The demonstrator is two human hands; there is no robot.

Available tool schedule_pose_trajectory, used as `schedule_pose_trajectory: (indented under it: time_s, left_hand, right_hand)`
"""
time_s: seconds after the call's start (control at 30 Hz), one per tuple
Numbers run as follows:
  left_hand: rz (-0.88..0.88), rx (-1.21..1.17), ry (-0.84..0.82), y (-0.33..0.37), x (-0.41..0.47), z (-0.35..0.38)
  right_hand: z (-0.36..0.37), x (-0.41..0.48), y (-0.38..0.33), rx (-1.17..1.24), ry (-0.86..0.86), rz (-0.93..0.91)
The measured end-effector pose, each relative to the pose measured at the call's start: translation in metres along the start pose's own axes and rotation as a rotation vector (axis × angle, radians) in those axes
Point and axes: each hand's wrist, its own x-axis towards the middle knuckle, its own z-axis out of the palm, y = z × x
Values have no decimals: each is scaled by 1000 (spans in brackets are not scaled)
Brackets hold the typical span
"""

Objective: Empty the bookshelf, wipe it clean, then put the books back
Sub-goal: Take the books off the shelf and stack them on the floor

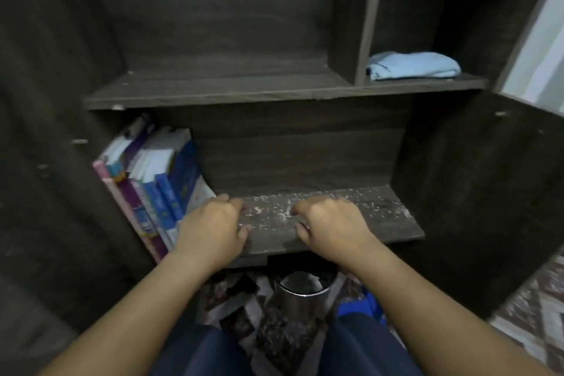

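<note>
The dark wooden bookshelf (320,91) fills the view. Its lower shelf board (381,223) is bare on the right and covered in white dust specks. Several books (158,180) with blue, purple and pink covers lean against the left wall of that lower compartment. My left hand (213,226) hovers over the shelf's front edge right beside the books, fingers curled under, holding nothing. My right hand (331,223) sits a little to the right at the same height, also curled and empty. A folded light blue cloth (415,65) lies in the upper right compartment.
The wide upper compartment (219,76) holds nothing. A shiny metal can (300,287) stands on the patterned carpet (537,308) just below the lower shelf, between my knees. A pale wall (546,49) shows at the right edge.
</note>
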Motion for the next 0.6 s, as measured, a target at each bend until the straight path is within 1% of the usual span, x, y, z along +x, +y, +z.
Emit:
schedule_pose_trajectory:
  time_s: [0.17,0.3,0.43,0.6]
  left_hand:
    - [-149,18,98,-62,-10,-26]
    - [-223,10,159,-93,-15,-34]
    - [-272,-4,144,-107,-14,-27]
    - [-292,-19,125,-115,-13,-10]
  right_hand:
    - [2,52,-48,-37,43,-186]
    - [7,87,-77,-35,80,-331]
    - [14,119,-99,-53,67,-387]
    - [22,148,-114,31,-44,-394]
